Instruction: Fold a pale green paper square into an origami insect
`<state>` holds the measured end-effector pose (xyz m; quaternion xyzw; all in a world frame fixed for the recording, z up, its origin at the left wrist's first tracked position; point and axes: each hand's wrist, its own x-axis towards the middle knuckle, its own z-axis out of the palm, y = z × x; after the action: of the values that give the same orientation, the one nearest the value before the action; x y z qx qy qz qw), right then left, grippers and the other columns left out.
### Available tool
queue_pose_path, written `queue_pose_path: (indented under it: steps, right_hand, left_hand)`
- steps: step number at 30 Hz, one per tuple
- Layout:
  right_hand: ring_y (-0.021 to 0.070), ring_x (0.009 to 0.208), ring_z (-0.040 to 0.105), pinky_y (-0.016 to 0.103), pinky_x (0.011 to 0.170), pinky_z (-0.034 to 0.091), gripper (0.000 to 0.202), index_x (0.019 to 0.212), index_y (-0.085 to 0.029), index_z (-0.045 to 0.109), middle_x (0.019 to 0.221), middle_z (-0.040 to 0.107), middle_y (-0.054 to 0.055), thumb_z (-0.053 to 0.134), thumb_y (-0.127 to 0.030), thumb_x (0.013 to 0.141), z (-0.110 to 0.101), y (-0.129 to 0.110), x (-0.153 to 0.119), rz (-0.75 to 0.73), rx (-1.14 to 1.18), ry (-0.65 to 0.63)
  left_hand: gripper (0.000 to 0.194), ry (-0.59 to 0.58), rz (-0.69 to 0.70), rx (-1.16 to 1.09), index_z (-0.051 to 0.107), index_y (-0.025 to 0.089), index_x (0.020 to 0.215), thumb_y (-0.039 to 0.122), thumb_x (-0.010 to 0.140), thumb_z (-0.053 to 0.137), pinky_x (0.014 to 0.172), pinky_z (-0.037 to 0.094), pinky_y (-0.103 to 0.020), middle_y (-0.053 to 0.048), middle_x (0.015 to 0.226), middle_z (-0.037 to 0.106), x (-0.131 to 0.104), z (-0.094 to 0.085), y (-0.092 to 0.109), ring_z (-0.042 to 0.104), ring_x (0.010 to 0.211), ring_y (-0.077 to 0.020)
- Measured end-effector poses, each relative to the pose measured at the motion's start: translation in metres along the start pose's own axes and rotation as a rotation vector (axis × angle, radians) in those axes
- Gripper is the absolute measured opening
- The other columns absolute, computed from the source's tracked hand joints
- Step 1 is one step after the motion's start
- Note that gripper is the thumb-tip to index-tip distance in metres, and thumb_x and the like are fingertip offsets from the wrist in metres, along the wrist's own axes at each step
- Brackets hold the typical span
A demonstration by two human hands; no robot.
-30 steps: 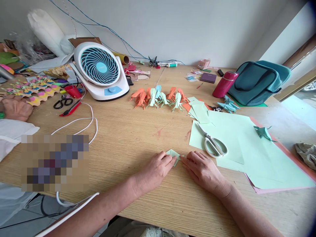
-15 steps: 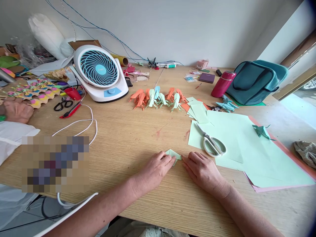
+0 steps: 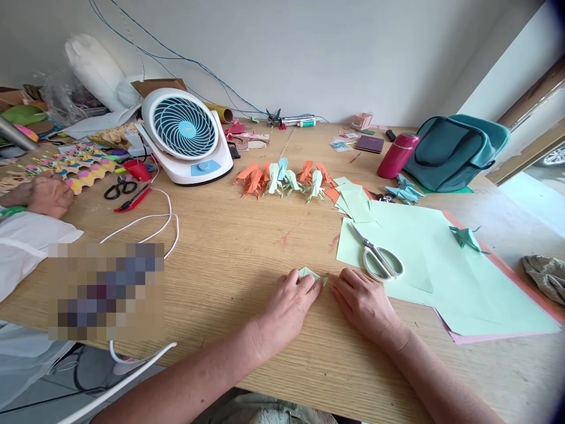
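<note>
Fingers of the left hand are closed down over a small folded green paper, holding it against the table, so just the top corner and a bit of the right tip poke out. The right hand has its fingers bunched up narrow right by that tip, can't tell if they're actually pinching it. The paper's fairly close to the table's near edge, around the middle of that side. As for writing, the hub of the white fan toward the back left corner has some kind of logo, way too tiny to read, and the label on the green-and-white tube near the back edge is just as hopeless. Scissors lie on pale green sheets over toward the right edge, and a row of folded paper figures in orange, green and blue sits further back. Someone else's hand is at the left edge, beside some painted carton strips.
</note>
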<state>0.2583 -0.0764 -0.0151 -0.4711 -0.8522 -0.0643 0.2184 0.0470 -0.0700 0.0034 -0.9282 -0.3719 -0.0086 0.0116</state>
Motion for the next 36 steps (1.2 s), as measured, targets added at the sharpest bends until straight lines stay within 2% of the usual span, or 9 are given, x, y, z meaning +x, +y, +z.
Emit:
queue_pose_path:
  steps: [3, 8, 11, 15, 20, 25, 30, 36]
  right_hand:
    - [0.0158, 0.069, 0.051, 0.029, 0.063, 0.036, 0.021, 0.087, -0.016, 0.064, 0.079, 0.057, 0.005, 0.047, -0.014, 0.097, -0.001, -0.001, 0.000, -0.016, 0.021, -0.039]
    - [0.0159, 0.068, 0.051, 0.029, 0.063, 0.036, 0.021, 0.083, -0.017, 0.064, 0.079, 0.057, 0.004, 0.048, -0.013, 0.096, -0.003, -0.001, 0.001, -0.027, 0.001, -0.097]
    - [0.0156, 0.067, 0.051, 0.029, 0.062, 0.034, 0.020, 0.084, -0.017, 0.065, 0.078, 0.057, 0.004, 0.049, -0.013, 0.095, -0.003, -0.002, 0.002, -0.027, -0.028, -0.088]
    - [0.0153, 0.066, 0.051, 0.029, 0.061, 0.033, 0.019, 0.084, -0.016, 0.065, 0.077, 0.056, 0.003, 0.049, -0.013, 0.096, -0.001, -0.005, 0.002, -0.025, -0.064, -0.061]
    - [0.0156, 0.066, 0.052, 0.029, 0.061, 0.034, 0.019, 0.081, -0.016, 0.063, 0.076, 0.056, 0.003, 0.051, -0.014, 0.096, 0.000, -0.008, 0.002, -0.020, -0.102, -0.044]
    - [0.0162, 0.067, 0.052, 0.029, 0.063, 0.037, 0.022, 0.078, -0.017, 0.063, 0.075, 0.055, 0.003, 0.051, -0.016, 0.097, -0.001, -0.008, 0.000, 0.002, -0.075, -0.006]
    - [0.0173, 0.074, 0.055, 0.029, 0.065, 0.043, 0.016, 0.103, -0.015, 0.067, 0.084, 0.060, 0.005, 0.053, -0.013, 0.095, -0.004, -0.009, -0.004, -0.008, 0.095, -0.003]
    - [0.0181, 0.077, 0.058, 0.030, 0.067, 0.047, 0.016, 0.097, -0.016, 0.067, 0.087, 0.063, 0.007, 0.052, -0.014, 0.095, -0.004, -0.011, -0.001, -0.006, 0.187, -0.030]
  left_hand:
    - [0.057, -0.018, -0.026, 0.024, 0.043, 0.016, 0.143, 0.006, 0.087, 0.048, 0.085, 0.048, -0.037, -0.010, 0.118, 0.058, 0.001, -0.002, 0.004, 0.050, 0.105, -0.0261]
    - [0.057, -0.008, -0.032, 0.032, 0.045, 0.017, 0.143, 0.006, 0.087, 0.048, 0.082, 0.049, -0.037, -0.009, 0.117, 0.058, 0.000, -0.003, 0.006, 0.052, 0.102, -0.0265]
    - [0.058, 0.006, -0.049, 0.063, 0.044, 0.018, 0.144, 0.008, 0.088, 0.049, 0.081, 0.048, -0.038, -0.010, 0.114, 0.060, -0.002, 0.002, 0.007, 0.053, 0.098, -0.0260]
    - [0.055, 0.020, -0.037, 0.105, 0.044, 0.007, 0.143, 0.007, 0.089, 0.045, 0.085, 0.047, -0.038, -0.014, 0.121, 0.060, -0.006, 0.011, 0.008, 0.053, 0.099, -0.0252]
    - [0.054, 0.050, -0.056, -0.002, 0.044, 0.007, 0.143, 0.005, 0.088, 0.045, 0.092, 0.047, -0.036, -0.013, 0.123, 0.060, -0.010, 0.018, 0.003, 0.052, 0.105, -0.0255]
    - [0.050, 0.097, -0.007, -0.085, 0.043, 0.009, 0.143, 0.011, 0.093, 0.046, 0.096, 0.046, -0.039, -0.012, 0.121, 0.060, -0.013, 0.021, -0.007, 0.052, 0.107, -0.0262]
    - [0.046, 0.134, 0.076, -0.187, 0.044, 0.012, 0.142, 0.011, 0.096, 0.045, 0.100, 0.045, -0.037, -0.010, 0.125, 0.059, -0.018, 0.020, -0.018, 0.051, 0.110, -0.0239]
    - [0.040, 0.106, 0.155, -0.248, 0.051, 0.013, 0.134, 0.009, 0.095, 0.047, 0.097, 0.047, -0.039, -0.009, 0.120, 0.062, -0.020, 0.008, -0.028, 0.052, 0.107, -0.0240]
